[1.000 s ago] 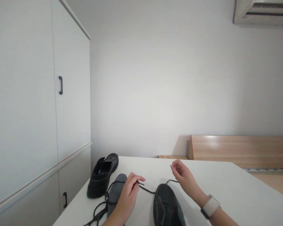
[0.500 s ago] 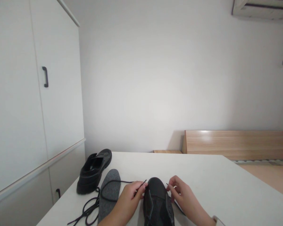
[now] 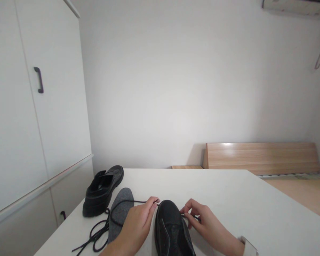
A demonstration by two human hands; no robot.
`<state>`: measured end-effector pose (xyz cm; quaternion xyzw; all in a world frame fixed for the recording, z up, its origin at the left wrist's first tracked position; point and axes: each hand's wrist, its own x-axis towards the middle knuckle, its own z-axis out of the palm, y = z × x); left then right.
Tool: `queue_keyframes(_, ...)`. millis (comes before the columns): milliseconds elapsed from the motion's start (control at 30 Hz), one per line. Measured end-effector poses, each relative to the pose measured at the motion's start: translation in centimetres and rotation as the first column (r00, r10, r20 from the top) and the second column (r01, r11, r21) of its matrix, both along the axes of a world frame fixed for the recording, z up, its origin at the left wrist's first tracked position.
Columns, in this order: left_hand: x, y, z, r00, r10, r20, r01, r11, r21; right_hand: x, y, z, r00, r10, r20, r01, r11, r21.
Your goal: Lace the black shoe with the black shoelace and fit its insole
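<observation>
Left hand (image 3: 142, 220), right hand (image 3: 207, 223) — grips pinching thin black cord (image 3: 139, 202); rounded black leather shoe (image 3: 171, 216) between — cord apparently untied.

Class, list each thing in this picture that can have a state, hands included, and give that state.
Nearer round-toed black leather-look shoe: upright, toe pointing away.
Farther chunky-soled black leather-look shoe: opening uppermost, toe pointing away.
Long grey felt-like insole: lying flat, outside both shoes.
Thin black cord laces: partly in loose loops, one crossing the insole.
Left hand: pinching a lace.
Right hand: pinching a lace.
Tall white cupboard door: shut.
</observation>
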<state>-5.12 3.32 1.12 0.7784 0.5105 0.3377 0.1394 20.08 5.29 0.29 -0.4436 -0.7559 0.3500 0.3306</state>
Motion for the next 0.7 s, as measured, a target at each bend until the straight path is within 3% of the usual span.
queue_keyframes(167, -0.1, 0.2, 0.1, 0.992, 0.122, -0.032, -0.122, 0.992, -0.009, 0.0, -0.9, 1.1, 0.996, -0.014, 0.089, 0.006, 0.996, 0.086)
queue_keyframes(433, -1.1, 0.5, 1.0, 0.976, -0.214, 0.034, 0.214, 0.977, 0.003, 0.3, -1.6, 1.8, 0.996, 0.084, 0.039, -0.087, 0.993, 0.079)
queue_keyframes(567, -1.2, -0.2, 1.3, 0.980, -0.196, 0.020, 0.196, 0.980, -0.009, 0.4, -1.9, 2.3, 0.993, 0.111, -0.034, -0.108, 0.991, 0.076)
queue_keyframes(700, -1.0, -1.1, 2.0, 0.972, -0.234, -0.003, 0.234, 0.972, -0.030, 0.2, -2.3, 2.6, 0.984, 0.139, -0.112, -0.142, 0.990, -0.022)
